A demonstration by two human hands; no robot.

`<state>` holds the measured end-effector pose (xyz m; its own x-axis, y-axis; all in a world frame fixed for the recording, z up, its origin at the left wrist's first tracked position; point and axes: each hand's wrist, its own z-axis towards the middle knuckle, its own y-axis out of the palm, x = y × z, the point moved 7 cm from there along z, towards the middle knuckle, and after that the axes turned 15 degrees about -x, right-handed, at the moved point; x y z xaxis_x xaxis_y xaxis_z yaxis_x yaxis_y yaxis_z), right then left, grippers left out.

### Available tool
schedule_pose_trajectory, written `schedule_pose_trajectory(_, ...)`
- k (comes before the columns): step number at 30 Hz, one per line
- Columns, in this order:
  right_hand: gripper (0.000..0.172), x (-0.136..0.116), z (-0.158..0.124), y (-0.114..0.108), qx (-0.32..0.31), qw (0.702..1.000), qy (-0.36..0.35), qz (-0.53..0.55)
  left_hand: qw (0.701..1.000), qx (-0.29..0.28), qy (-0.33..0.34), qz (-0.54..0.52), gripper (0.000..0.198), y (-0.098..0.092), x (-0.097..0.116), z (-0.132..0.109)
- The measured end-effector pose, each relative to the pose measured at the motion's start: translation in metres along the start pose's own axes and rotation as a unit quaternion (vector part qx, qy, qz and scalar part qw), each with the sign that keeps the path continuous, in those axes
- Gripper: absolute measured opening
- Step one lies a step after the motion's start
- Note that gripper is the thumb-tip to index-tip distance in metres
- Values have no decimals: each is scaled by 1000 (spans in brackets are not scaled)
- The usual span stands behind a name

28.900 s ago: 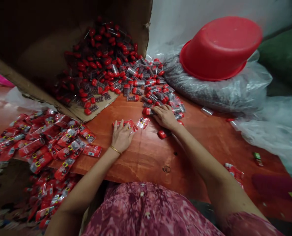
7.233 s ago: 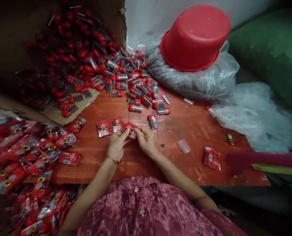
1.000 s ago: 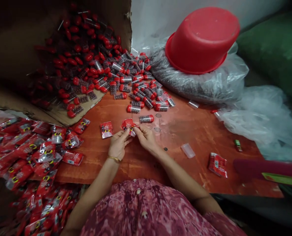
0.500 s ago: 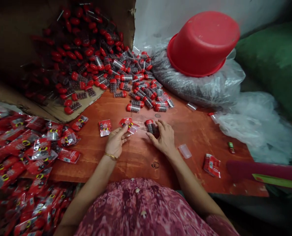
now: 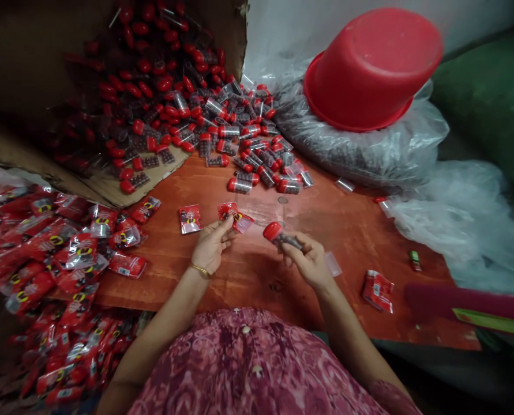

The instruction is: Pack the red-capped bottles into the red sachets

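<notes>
My left hand (image 5: 212,245) pinches a small red plastic packet (image 5: 242,222) with a clear window. Just behind those fingers another red packet (image 5: 226,208) shows, partly covered; whether it is also held I cannot tell. A third packet (image 5: 190,219) lies flat on the table, left of the hand. In my right hand (image 5: 306,256) is a clear plastic tube with a red cap (image 5: 273,231), dark balls inside it, tilted with the cap toward the left hand. The tube is off the table, apart from the packet. A clear plastic piece (image 5: 333,264) lies beside my right wrist.
Capped tubes (image 5: 239,185) spill from a cardboard box (image 5: 161,183) at the back left. Filled red packets (image 5: 81,251) heap at the left edge. A red tub (image 5: 373,69) sits upside down on a clear bag (image 5: 352,150). At right lie a packet (image 5: 378,291) and a small green-red item (image 5: 415,260).
My right hand has taken hold of the capped tube, lifted it and brought it nearer to me, turning its cap leftward. My left hand keeps its packet. The whole view has shifted slightly.
</notes>
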<state>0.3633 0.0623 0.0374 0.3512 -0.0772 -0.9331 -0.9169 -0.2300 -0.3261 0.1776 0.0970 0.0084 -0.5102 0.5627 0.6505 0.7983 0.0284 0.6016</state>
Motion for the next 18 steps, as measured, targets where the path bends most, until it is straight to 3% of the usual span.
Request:
schedule_pose_trajectory(4, 17, -19, -8, 13, -53, 992, 34, 105, 999, -30, 9, 35, 36, 7, -1, 0)
schedule_pose_trajectory(10, 19, -17, 5, 28, -90, 982, 80, 142, 995, -27, 41, 86, 33, 7, 4, -4)
schedule_pose_trajectory(14, 16, -15, 7, 32, -88, 979, 66, 174, 989, -42, 69, 122, 32, 10, 7, -3)
schedule_pose_trajectory(18, 19, -12, 8, 38, -78, 978, 45, 190, 989, -66, 91, 93, 33, 19, 5, -2)
